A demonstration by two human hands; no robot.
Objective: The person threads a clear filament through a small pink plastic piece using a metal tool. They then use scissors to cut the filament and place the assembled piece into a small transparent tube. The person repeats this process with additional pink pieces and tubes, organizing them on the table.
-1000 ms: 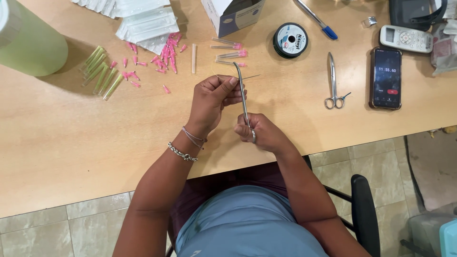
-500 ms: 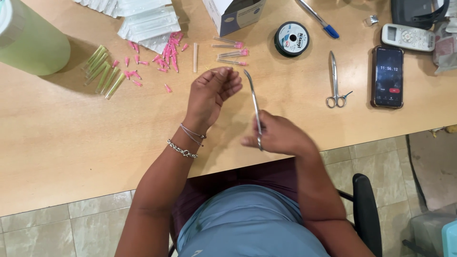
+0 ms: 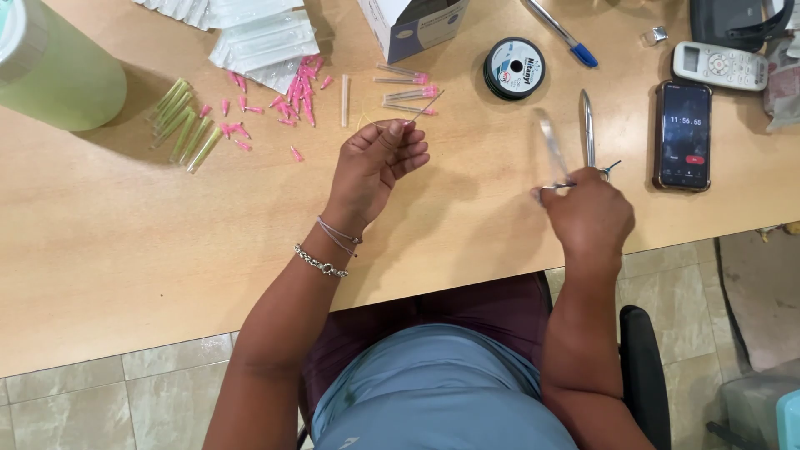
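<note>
Left hand: fingers pinched on a thin needle that points far-right, raised just above the surface.
Right hand: closed around the handles of blurred forceps, tips pointing far.
Scissors: lying on the surface just right of the forceps, handles by the right hand.
Edges: near edge of the surface runs just below both wrists; bare wood between the hands and to the near left.
Far side: pink caps, green tubes, capped needles, spool, pen.
Right: phone, well clear of the scissors.
Change: half a second ago the hands were close together over the middle; the right hand has swung right with the forceps, the left has moved far.
</note>
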